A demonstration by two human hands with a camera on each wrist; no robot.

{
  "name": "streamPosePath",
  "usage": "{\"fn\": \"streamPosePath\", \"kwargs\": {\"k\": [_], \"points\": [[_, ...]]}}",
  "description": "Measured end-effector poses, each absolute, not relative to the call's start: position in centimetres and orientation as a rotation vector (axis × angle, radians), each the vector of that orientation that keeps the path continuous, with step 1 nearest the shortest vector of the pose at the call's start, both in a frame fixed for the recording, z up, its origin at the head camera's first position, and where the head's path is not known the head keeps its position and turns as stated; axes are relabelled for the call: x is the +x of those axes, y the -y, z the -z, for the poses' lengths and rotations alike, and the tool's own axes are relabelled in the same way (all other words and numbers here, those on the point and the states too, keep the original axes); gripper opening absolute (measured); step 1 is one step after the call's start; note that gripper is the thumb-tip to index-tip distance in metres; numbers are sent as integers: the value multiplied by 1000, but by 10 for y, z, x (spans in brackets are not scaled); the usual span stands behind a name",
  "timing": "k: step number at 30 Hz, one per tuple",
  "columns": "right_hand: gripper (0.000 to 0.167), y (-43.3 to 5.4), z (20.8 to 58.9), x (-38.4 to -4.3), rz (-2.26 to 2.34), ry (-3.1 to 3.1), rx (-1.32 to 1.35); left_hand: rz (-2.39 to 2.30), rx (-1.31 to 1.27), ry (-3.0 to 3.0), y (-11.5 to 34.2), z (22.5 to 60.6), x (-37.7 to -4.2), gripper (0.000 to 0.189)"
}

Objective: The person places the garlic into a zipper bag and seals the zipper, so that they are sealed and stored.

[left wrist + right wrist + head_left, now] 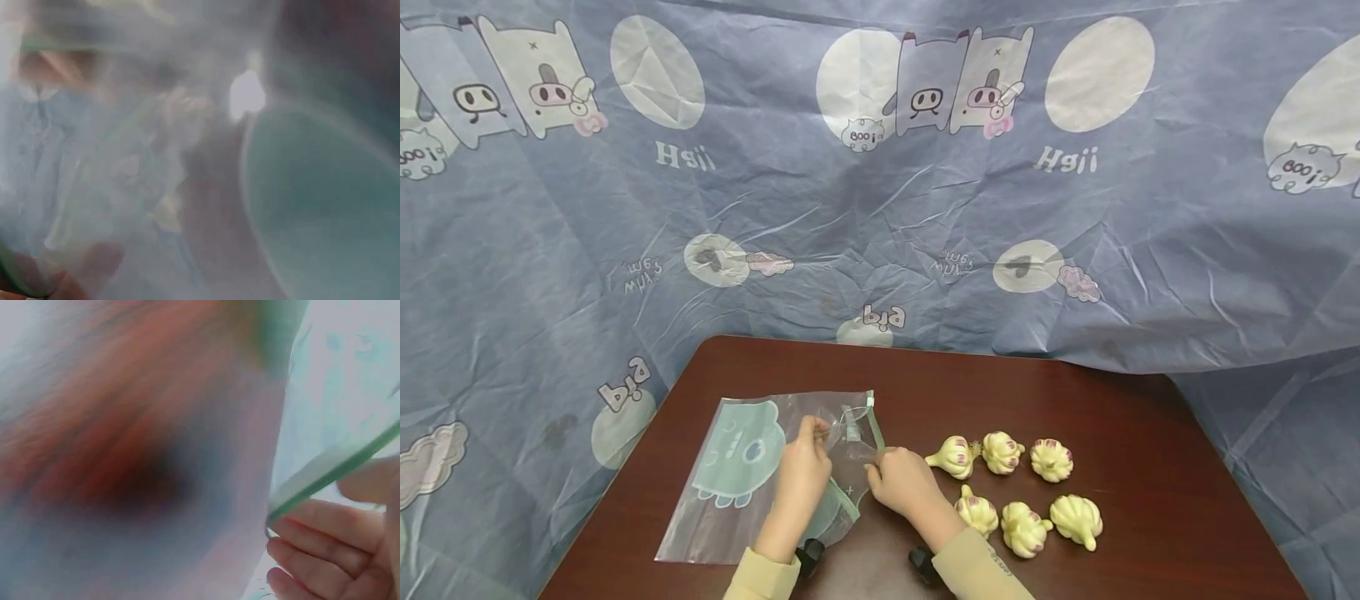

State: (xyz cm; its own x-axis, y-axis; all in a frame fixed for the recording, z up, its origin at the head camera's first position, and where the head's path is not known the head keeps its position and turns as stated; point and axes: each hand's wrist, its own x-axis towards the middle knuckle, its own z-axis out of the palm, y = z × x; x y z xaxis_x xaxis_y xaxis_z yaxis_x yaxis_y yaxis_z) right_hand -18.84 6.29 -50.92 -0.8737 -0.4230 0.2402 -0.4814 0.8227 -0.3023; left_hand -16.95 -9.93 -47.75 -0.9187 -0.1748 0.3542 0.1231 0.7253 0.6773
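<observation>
A clear zip bag [715, 533] with a green bear print and green seal strips lies on the table, its mouth parted toward the right. My left hand [805, 467] is over the bag's right part, fingers curled in on the clear film; the exact grip is partly hidden. At the mouth, my right hand [901, 482] grips the bag's edge. The right wrist view shows the green seal strip [337, 472] between the thumb and fingers of the right hand [337, 544]. Film blurs much of the left wrist view, with fingertips [69, 287] near the bottom left corner.
Several garlic bulbs [1025, 529] lie in two rows right of the bag, the nearest ones close to my right forearm. The dark red-brown table [1165, 467] is backed by a blue patterned cloth [880, 225]. A white slider [870, 399] sits at the bag's far corner.
</observation>
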Motion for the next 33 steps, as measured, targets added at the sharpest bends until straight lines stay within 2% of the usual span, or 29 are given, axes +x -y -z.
{"fn": "streamPosePath", "kwargs": {"k": [3,9,15,18,22,27,33], "points": [[7,-58,500,-189,-519,2753,789,995,2,2516,94,478,-169,20],[33,-52,494,-190,-742,2720,947,999,-73,2584,91,478,-167,29],[58,-59,507,-196,-1011,2898,898,1018,-63,2634,91,479,-166,33],[76,-65,518,-198,-1052,2957,870,1025,-4,2652,94,476,-166,34],[98,-71,527,-199,-1097,2997,812,1015,51,2660,99,470,-168,49],[103,-73,531,-201,-1117,2994,797,1051,74,2677,106,465,-169,61],[98,-75,534,-203,-1144,3019,779,1104,124,2745,114,455,-167,60]]}}
